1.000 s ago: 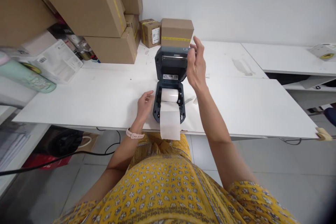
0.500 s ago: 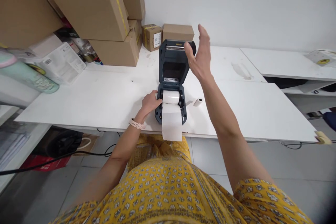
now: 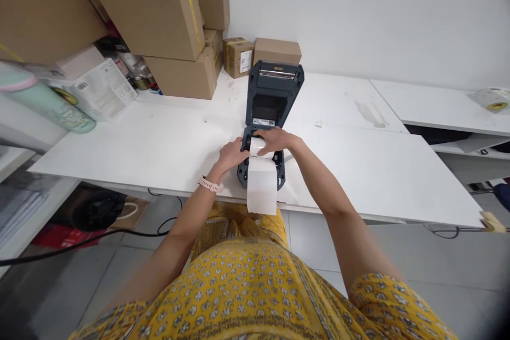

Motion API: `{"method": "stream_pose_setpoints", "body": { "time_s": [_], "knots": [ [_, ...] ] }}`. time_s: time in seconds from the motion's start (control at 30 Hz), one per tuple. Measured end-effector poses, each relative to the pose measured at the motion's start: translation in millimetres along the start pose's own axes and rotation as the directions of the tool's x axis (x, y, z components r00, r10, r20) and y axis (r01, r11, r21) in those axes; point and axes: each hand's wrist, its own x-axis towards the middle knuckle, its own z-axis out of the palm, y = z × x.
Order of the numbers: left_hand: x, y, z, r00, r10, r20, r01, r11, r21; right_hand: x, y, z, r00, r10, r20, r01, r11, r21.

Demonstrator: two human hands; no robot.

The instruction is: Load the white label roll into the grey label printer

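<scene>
Two bare hands work at a dark blue-grey label printer (image 3: 281,172), which stands open at the near edge of a white counter (image 3: 370,170). Right hand (image 3: 276,139): thumb and fingers are spread apart over the white roll (image 3: 255,145) seated in the printer; whether this grip bears on the roll cannot be told. Left hand (image 3: 231,155): at the printer's left wall, fingertips beside the roll; its grip, clamped or loose, cannot be told. A blank paper strip (image 3: 262,187) runs from the printer over the counter edge; no print is seen on it.

The lid (image 3: 274,93) is raised and carries a white rating label (image 3: 263,122), text too small to read. Behind stands a small taped carton (image 3: 233,58) bearing a white label (image 3: 246,61) with a square code, wording illegible. Beside it sits a plain brown carton (image 3: 278,49).

Further left, a white box (image 3: 111,90) shows a barcode (image 3: 82,85), digits unreadable. A mint-green bottle (image 3: 51,101) bears pale lettering, not legible.
</scene>
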Motion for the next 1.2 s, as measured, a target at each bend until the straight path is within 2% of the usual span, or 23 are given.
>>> {"method": "stream_pose_setpoints", "body": {
  "time_s": [0.13, 0.27, 0.33, 0.4, 0.47, 0.53, 0.6, 0.67, 0.73, 0.8, 0.87, 0.97, 1.03, 1.13, 1.2],
  "knots": [
    [2, 0, 0.1, 1.0, 0.024, 0.002, -0.024, 0.998, 0.062, 8, -6, -1, 0.999, -0.041, 0.033, 0.042, 0.998, -0.045],
    [3, -1, 1.3, 0.999, 0.041, -0.003, -0.041, 0.997, 0.062, -9, -7, -11, 0.996, -0.079, -0.033, 0.081, 0.994, 0.069],
    [2, -2, 2.2, 0.999, 0.042, -0.004, -0.042, 0.998, 0.039, -33, -3, -22, 0.981, -0.162, -0.104, 0.18, 0.964, 0.196],
    [0, -3, 3.1, 0.999, 0.04, -0.011, -0.04, 0.999, 0.022, -67, 6, -32, 0.944, -0.247, -0.221, 0.309, 0.897, 0.315],
    [-1, -4, 4.0, 0.999, 0.038, -0.017, -0.037, 0.999, 0.004, -110, 19, -33, 0.9, -0.251, -0.357, 0.387, 0.837, 0.388],
    [-1, -4, 4.7, 0.999, 0.04, -0.023, -0.04, 0.999, -0.013, -155, 36, -21, 0.869, -0.175, -0.462, 0.396, 0.806, 0.44],
    [-1, -4, 5.0, 0.999, 0.036, -0.027, -0.037, 0.999, -0.021, -196, 54, 2, 0.86, -0.001, -0.51, 0.316, 0.785, 0.532],
    [0, -4, 4.8, 0.999, 0.03, -0.025, -0.031, 0.999, -0.019, -225, 73, 31, 0.844, 0.206, -0.495, 0.19, 0.749, 0.635],
    [1, -3, 4.5, 1.0, 0.019, -0.019, -0.019, 1.0, -0.014, -240, 93, 60, 0.81, 0.382, -0.445, 0.08, 0.68, 0.729],
    [1, -2, 4.3, 1.0, 0.013, -0.018, -0.013, 1.0, -0.017, -242, 114, 84, 0.771, 0.493, -0.402, 0.039, 0.594, 0.804],
    [1, -2, 4.4, 1.0, 0.008, -0.023, -0.008, 1.0, -0.025, -233, 136, 103, 0.732, 0.558, -0.389, 0.059, 0.518, 0.854],
    [1, -2, 5.1, 1.0, 0.007, -0.025, -0.007, 0.999, -0.039, -210, 165, 120, 0.681, 0.619, -0.391, 0.111, 0.44, 0.891],
    [0, -2, 5.3, 1.0, 0.006, -0.026, -0.007, 0.999, -0.05, -195, 177, 126, 0.664, 0.636, -0.394, 0.135, 0.415, 0.9],
    [-1, -2, 5.1, 0.999, -0.002, -0.033, 0.0, 0.998, -0.063, -192, 179, 125, 0.664, 0.64, -0.386, 0.136, 0.405, 0.904],
    [-2, -1, 4.7, 0.999, -0.002, -0.036, -0.001, 0.998, -0.063, -207, 163, 115, 0.638, 0.661, -0.395, 0.116, 0.424, 0.898]
  ]
}}
